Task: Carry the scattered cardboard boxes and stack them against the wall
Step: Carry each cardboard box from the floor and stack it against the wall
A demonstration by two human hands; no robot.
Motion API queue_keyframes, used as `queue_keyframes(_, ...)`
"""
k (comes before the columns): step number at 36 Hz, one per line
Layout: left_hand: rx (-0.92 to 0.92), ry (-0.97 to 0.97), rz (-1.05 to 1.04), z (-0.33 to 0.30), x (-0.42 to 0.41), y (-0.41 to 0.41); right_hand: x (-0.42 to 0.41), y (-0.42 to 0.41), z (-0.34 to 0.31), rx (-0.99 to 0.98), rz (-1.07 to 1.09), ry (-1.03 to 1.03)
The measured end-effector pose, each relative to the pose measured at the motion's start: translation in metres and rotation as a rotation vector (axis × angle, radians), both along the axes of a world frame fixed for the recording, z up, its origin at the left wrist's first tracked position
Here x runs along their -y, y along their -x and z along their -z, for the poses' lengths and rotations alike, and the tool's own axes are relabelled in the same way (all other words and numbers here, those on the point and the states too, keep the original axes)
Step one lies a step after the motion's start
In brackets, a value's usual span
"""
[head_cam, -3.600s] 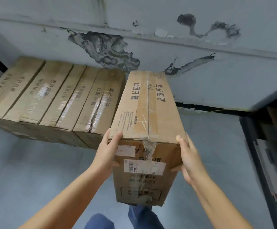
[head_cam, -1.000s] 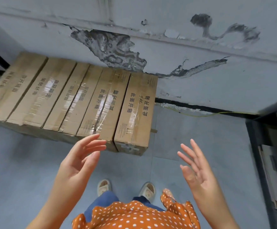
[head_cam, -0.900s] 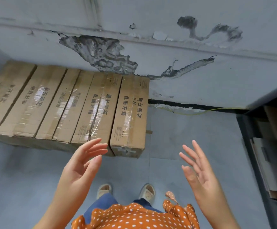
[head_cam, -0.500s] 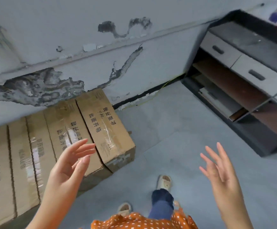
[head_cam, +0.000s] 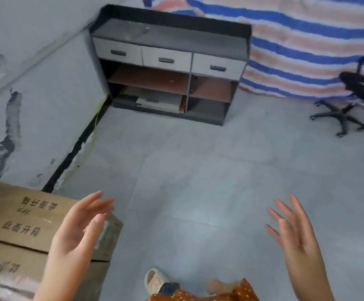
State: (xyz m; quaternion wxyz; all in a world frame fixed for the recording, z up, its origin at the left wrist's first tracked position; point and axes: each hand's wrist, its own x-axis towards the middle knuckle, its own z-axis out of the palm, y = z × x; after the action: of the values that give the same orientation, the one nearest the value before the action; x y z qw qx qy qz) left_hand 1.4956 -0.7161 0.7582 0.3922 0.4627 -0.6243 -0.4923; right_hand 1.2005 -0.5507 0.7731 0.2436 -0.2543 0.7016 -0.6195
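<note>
Brown cardboard boxes [head_cam: 22,222] with printed characters stand side by side on the floor against the peeling wall [head_cam: 33,101], at the lower left of the view. My left hand [head_cam: 79,229] hovers in front of the nearest box's end, fingers straight and spread, holding nothing. My right hand [head_cam: 294,233] is raised at the lower right over bare floor, fingers spread, also empty. Both palms face each other.
A low dark cabinet [head_cam: 170,61] with three drawers and open shelves stands in the corner ahead. A striped tarp [head_cam: 307,40] hangs behind it. A black office chair [head_cam: 350,101] sits at the right. Grey tiled floor [head_cam: 198,181] lies between. My sandaled foot [head_cam: 155,281] shows below.
The box I carried now stands at the end of the row and both hands are off it. My view has swung right, away from the boxes toward the cabinet and chair.
</note>
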Motion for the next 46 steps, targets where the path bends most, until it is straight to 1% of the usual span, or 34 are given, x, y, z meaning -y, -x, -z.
queue_keyframes(3,-0.117,-0.003,0.069,-0.009,-0.025,0.045,-0.051,0.01,0.0,0.026,0.14,0.026)
queue_keyframes(6,-0.17,-0.006,0.129,-0.015,-0.059,0.087,-0.104,0.021,0.003,0.038,0.232,0.031)
queue_keyframes(11,-0.178,0.001,0.223,-0.008,-0.125,0.138,-0.192,0.044,0.012,0.022,0.31,0.014)
queue_keyframes(16,-0.134,-0.003,0.308,-0.002,-0.205,0.175,-0.287,0.069,0.009,0.025,0.39,0.009)
queue_keyframes(21,-0.134,-0.055,0.44,-0.003,-0.269,0.22,-0.375,0.084,0.01,0.114,0.489,0.043)
queue_keyframes(26,-0.12,-0.068,0.598,-0.011,-0.314,0.274,-0.44,0.092,0.012,0.141,0.668,0.051)
queue_keyframes(33,-0.076,-0.074,0.783,-0.017,-0.366,0.345,-0.501,0.104,0.02,0.186,0.84,0.05)
queue_keyframes(37,-0.071,-0.085,0.813,-0.016,-0.383,0.383,-0.518,0.127,0.025,0.197,0.896,0.048)
queue_keyframes(42,-0.06,-0.091,0.838,-0.007,-0.393,0.443,-0.527,0.182,0.032,0.184,0.932,0.062)
queue_keyframes(46,-0.078,-0.088,0.861,-0.003,-0.397,0.51,-0.526,0.246,0.035,0.143,0.928,0.072)
